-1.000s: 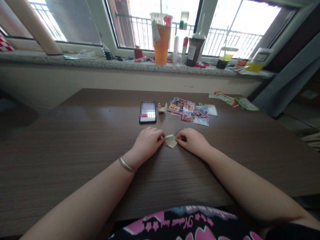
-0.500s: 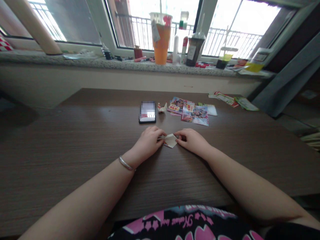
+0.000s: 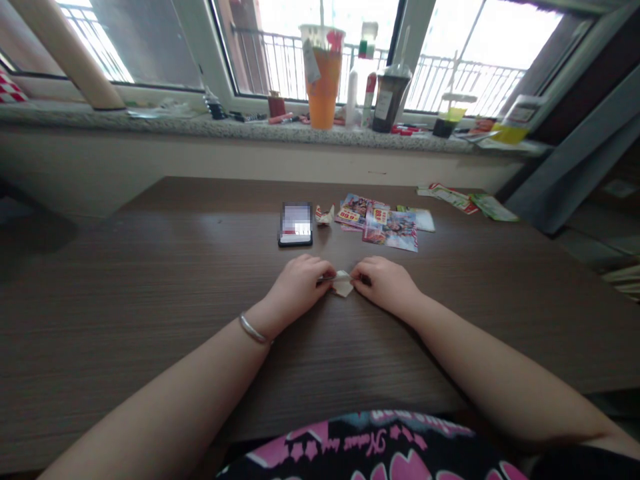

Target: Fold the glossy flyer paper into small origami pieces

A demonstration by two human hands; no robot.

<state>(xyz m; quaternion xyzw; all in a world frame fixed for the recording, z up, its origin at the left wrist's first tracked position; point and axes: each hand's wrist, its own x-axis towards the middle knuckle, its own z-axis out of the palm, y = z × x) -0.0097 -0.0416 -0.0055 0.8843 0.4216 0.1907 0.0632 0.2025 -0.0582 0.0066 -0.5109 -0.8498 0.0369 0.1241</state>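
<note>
Between my two hands a small piece of folded paper (image 3: 343, 285) shows its pale side, just above the brown table. My left hand (image 3: 301, 283) pinches its left edge, fingers closed. From the other side my right hand (image 3: 383, 281) grips the right edge between thumb and fingertips. The parts of the paper under the fingertips are hidden. Beyond my left hand lies a phone (image 3: 295, 225) with a lit, blurred screen. Beside it stands a small folded paper shape (image 3: 325, 215), red and cream.
Printed flyers (image 3: 390, 228) lie behind my right hand, with several green and red paper strips (image 3: 473, 200) at the table's (image 3: 150, 300) far right. On the windowsill (image 3: 240, 128) stand an orange drink cup (image 3: 323, 80), a dark drink cup (image 3: 390, 100) and bottles.
My left hand has shifted slightly right, closer to my right hand. Less of the paper shows between them, and its upper part looks bent. The other things on the table stay put.
</note>
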